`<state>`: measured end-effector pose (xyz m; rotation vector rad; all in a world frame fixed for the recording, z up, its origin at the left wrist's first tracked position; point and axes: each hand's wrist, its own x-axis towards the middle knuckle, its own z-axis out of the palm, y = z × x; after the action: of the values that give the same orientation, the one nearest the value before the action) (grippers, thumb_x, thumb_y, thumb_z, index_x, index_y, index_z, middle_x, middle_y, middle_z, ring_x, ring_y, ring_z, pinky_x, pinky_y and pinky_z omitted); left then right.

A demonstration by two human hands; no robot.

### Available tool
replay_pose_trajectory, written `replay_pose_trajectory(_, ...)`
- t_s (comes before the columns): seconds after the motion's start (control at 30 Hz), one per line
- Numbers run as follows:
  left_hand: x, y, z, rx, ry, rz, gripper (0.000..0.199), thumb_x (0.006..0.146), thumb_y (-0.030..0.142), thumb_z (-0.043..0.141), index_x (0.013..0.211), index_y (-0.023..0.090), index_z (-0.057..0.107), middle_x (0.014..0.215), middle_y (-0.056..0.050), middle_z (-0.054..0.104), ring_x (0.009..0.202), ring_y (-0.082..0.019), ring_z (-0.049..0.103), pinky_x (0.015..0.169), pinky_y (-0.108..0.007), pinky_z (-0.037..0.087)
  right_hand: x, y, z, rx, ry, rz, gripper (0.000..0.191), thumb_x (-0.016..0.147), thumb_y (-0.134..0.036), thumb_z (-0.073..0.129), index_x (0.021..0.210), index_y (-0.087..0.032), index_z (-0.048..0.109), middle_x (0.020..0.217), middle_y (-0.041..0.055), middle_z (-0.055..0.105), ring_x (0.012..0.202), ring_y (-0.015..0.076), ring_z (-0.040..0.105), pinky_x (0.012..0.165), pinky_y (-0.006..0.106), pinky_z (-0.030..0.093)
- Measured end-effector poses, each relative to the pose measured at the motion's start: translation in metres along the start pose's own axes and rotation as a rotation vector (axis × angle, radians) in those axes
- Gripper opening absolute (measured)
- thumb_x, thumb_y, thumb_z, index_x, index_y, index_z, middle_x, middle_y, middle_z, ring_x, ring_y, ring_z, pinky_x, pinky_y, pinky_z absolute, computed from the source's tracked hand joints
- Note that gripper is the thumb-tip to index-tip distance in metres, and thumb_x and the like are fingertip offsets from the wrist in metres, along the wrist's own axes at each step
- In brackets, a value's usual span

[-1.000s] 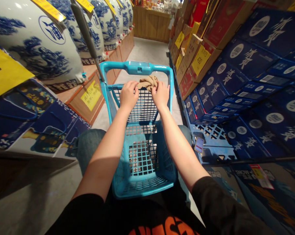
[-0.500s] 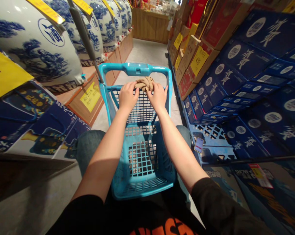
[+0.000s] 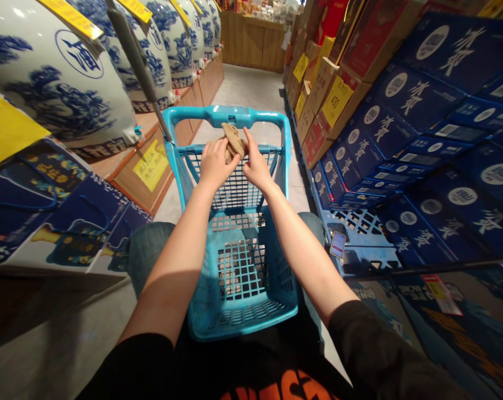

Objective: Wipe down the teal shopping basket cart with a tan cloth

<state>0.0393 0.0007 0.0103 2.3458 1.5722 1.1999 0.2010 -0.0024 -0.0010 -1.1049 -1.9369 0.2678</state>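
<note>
A crumpled tan cloth (image 3: pixel 233 140) is bunched between my two hands, over the far rim of a blue plastic shopping basket cart (image 3: pixel 234 311). My left hand (image 3: pixel 214 162) grips the cloth from the left, thumb toward its near side. On the right, my right hand (image 3: pixel 257 166) has its fingers curled at the cloth's edge, the index finger pointing up along it. Just beyond the cloth runs the cart's blue handle frame (image 3: pixel 232 116). The basket's grid floor shows below my forearms.
Large blue-and-white porcelain jars (image 3: pixel 68 83) line a ledge on the left, near a grey pole (image 3: pixel 130 50). Stacked blue cartons (image 3: pixel 401 94) stand on the right on a blue pallet (image 3: pixel 359 222), where a phone (image 3: pixel 338 244) lies. A grey aisle floor (image 3: pixel 251 83) leads to a wooden counter (image 3: pixel 253 41).
The twisted cloth has been loosened and folded, with a flap now standing up. My right hand has shifted slightly left, its index finger raised. The view has moved a little.
</note>
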Motion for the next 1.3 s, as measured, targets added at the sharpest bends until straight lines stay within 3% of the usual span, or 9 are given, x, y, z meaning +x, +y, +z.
replay_pose_trajectory(0.23, 0.003, -0.001, 0.004, -0.016, 0.078, 0.003, 0.048, 0.085, 0.021, 0.073, 0.132, 0.021, 0.063, 0.135, -0.015, 0.071, 0.136, -0.038, 0.063, 0.126, -0.055, 0.044, 0.001, 0.009, 0.014, 0.084, 0.05, -0.04, 0.102, 0.086, -0.002, 0.047, 0.176, -0.023, 0.003, 0.168, 0.0159, 0.045, 0.161, 0.0262, 0.045, 0.138, 0.053, 0.036)
replay_pose_trajectory(0.43, 0.003, 0.0, 0.0, -0.065, 0.122, -0.015, 0.042, 0.081, 0.008, 0.071, 0.12, 0.022, 0.065, 0.125, -0.011, 0.071, 0.13, -0.037, 0.065, 0.117, -0.053, 0.053, 0.003, 0.007, 0.023, 0.211, 0.024, -0.05, 0.11, 0.082, -0.001, 0.047, 0.175, -0.026, -0.007, 0.176, 0.0106, 0.037, 0.164, 0.023, 0.04, 0.134, 0.051, 0.044)
replay_pose_trajectory(0.57, -0.001, 0.003, -0.017, -0.032, 0.224, -0.083, 0.04, 0.084, 0.005, 0.066, 0.118, 0.025, 0.065, 0.127, -0.009, 0.069, 0.134, -0.036, 0.06, 0.118, -0.056, 0.052, 0.001, 0.005, 0.023, 0.219, 0.04, -0.005, 0.102, 0.084, -0.002, 0.045, 0.174, -0.025, 0.005, 0.176, 0.012, 0.037, 0.156, 0.024, 0.052, 0.129, 0.048, 0.051)
replay_pose_trajectory(0.7, -0.005, 0.001, -0.035, 0.042, 0.327, -0.201, 0.041, 0.087, 0.0, 0.058, 0.12, 0.024, 0.066, 0.133, -0.008, 0.066, 0.137, -0.034, 0.056, 0.124, -0.06, 0.046, -0.003, 0.007, 0.019, 0.14, 0.075, 0.034, 0.086, 0.087, -0.004, 0.044, 0.17, -0.019, 0.022, 0.163, 0.0148, 0.055, 0.15, 0.0243, 0.058, 0.134, 0.05, 0.044)
replay_pose_trajectory(0.87, -0.004, 0.005, -0.021, 0.005, 0.198, -0.134, 0.039, 0.087, 0.005, 0.055, 0.115, 0.026, 0.072, 0.141, -0.01, 0.065, 0.148, -0.035, 0.05, 0.129, -0.055, 0.042, -0.003, -0.004, 0.019, -0.004, -0.014, 0.028, 0.082, 0.089, -0.009, 0.047, 0.168, -0.014, 0.028, 0.162, 0.0168, 0.058, 0.158, 0.0273, 0.05, 0.142, 0.059, 0.023)
replay_pose_trajectory(0.93, -0.002, 0.009, -0.012, -0.001, 0.136, -0.081, 0.033, 0.086, 0.01, 0.06, 0.112, 0.024, 0.074, 0.148, -0.012, 0.062, 0.152, -0.039, 0.046, 0.131, -0.057, 0.04, -0.003, -0.01, 0.019, -0.019, -0.026, 0.034, 0.082, 0.09, -0.01, 0.048, 0.169, -0.016, 0.028, 0.163, 0.0161, 0.058, 0.158, 0.0273, 0.05, 0.142, 0.06, 0.022)
replay_pose_trajectory(1.03, 0.001, 0.01, -0.008, -0.013, 0.096, -0.036, 0.027, 0.09, 0.016, 0.059, 0.11, 0.025, 0.076, 0.146, -0.012, 0.064, 0.148, -0.04, 0.049, 0.13, -0.061, 0.042, -0.005, -0.011, 0.014, -0.009, 0.02, 0.052, 0.083, 0.088, -0.007, 0.047, 0.168, -0.017, 0.03, 0.161, 0.0146, 0.06, 0.154, 0.0252, 0.053, 0.14, 0.056, 0.031)
replay_pose_trajectory(1.17, 0.001, -0.002, -0.024, -0.034, 0.119, -0.062, 0.031, 0.095, 0.016, 0.053, 0.113, 0.027, 0.075, 0.142, -0.01, 0.068, 0.141, -0.036, 0.055, 0.127, -0.058, 0.045, -0.006, 0.001, 0.008, -0.02, 0.125, 0.134, 0.084, 0.085, -0.004, 0.043, 0.167, -0.016, 0.031, 0.152, 0.0148, 0.065, 0.146, 0.0249, 0.059, 0.131, 0.05, 0.046)
replay_pose_trajectory(1.3, -0.001, -0.014, -0.039, 0.048, 0.224, -0.235, 0.056, 0.092, 0.006, 0.051, 0.145, 0.023, 0.061, 0.147, -0.008, 0.064, 0.142, -0.032, 0.053, 0.131, -0.057, 0.04, -0.005, 0.015, 0.008, -0.035, 0.179, 0.152, 0.082, 0.086, -0.005, 0.041, 0.167, -0.019, 0.034, 0.149, 0.0132, 0.066, 0.144, 0.0257, 0.059, 0.131, 0.054, 0.047)
